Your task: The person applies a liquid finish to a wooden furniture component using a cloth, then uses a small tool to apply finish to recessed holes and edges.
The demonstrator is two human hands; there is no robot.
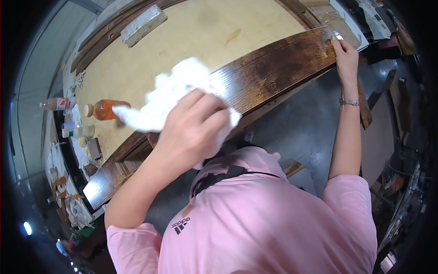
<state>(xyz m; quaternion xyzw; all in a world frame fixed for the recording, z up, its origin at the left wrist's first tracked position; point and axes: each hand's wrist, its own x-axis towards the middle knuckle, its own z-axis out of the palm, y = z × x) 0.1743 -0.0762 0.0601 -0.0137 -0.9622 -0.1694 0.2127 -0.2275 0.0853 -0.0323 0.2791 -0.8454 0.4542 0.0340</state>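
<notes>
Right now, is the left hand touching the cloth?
Touching: the head view shows the left hand clutching the cloth, with folds bunched beyond its knuckles.

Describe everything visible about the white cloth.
The white cloth looks like thin, soft fabric, plain and bunched into loose folds, its edges blurred. The left grip clutches it from above, so part is hidden. One tapering end sticks out leftward, overlapping the amber bottle in the view; another corner shows on the right, before the brown wooden board. Whether it touches either is unclear.
</notes>
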